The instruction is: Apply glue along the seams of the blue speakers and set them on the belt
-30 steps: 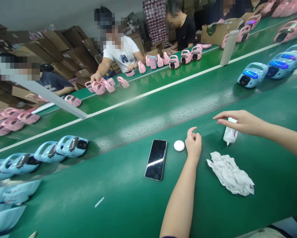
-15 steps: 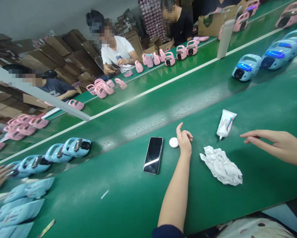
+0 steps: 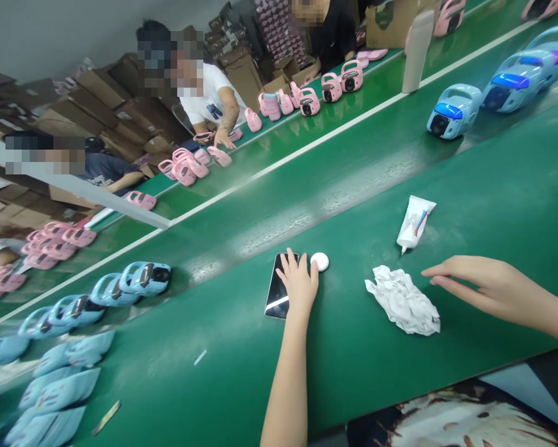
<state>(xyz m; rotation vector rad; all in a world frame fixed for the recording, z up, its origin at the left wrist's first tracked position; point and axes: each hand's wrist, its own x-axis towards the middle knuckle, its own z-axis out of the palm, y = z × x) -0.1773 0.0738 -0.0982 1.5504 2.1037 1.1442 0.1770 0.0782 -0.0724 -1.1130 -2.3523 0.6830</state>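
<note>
My left hand (image 3: pixel 300 280) is spread over a dark-screened smartphone (image 3: pixel 277 292) lying on the green work surface; whether it touches the screen I cannot tell. Close beside its thumb lies a small round white case (image 3: pixel 322 261). My right hand (image 3: pixel 483 282) hovers over the surface at the right, fingers stretched and holding nothing. Nearest to it is a crumpled white cloth (image 3: pixel 402 302). A white tube (image 3: pixel 415 223) with printed lettering lies above the cloth, its nozzle pointing down toward it.
Blue handled devices (image 3: pixel 146 277) line the conveyor at left, and lit ones (image 3: pixel 454 112) stand at right. Stacked blue panels (image 3: pixel 59 391) lie at lower left. Across the line, people work beside pink devices (image 3: pixel 309 102). A white post (image 3: pixel 115 195) slants down at left.
My left hand has moved left from beside the round white case to over the smartphone, its fingers spreading. My right hand remains stretched near the cloth. A co-worker's hand has left the lower left.
</note>
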